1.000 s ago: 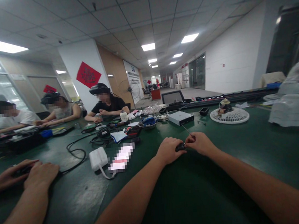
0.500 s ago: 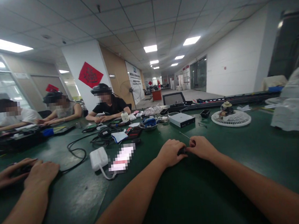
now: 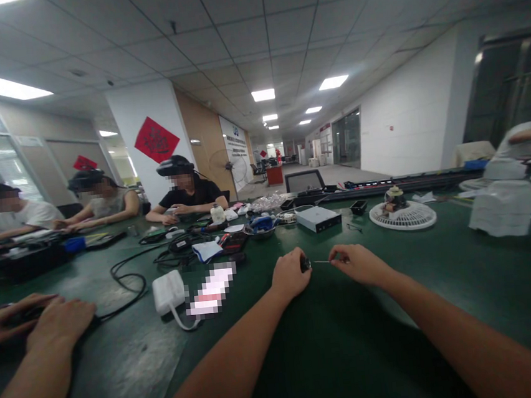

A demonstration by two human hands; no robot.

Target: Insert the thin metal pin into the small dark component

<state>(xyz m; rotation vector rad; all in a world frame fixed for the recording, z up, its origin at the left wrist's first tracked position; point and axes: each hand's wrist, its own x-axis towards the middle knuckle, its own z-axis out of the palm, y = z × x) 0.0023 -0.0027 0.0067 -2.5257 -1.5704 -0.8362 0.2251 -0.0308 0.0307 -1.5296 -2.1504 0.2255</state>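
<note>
one head-worn view from above the near table (image 3: pixel 355 353) edge, forward and slightly down along the room.

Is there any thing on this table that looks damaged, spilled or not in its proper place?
The white round grille, right of the grey box, looks odd: it lies flat with bare parts on top, as if from a dismantled fan. Black cables lie tangled toward the left. I see no spill.

red diamond (image 3: pixel 156 139): characters, illegible | wall sign (image 3: pixel 236 142): logo, lettering too small to read
</note>
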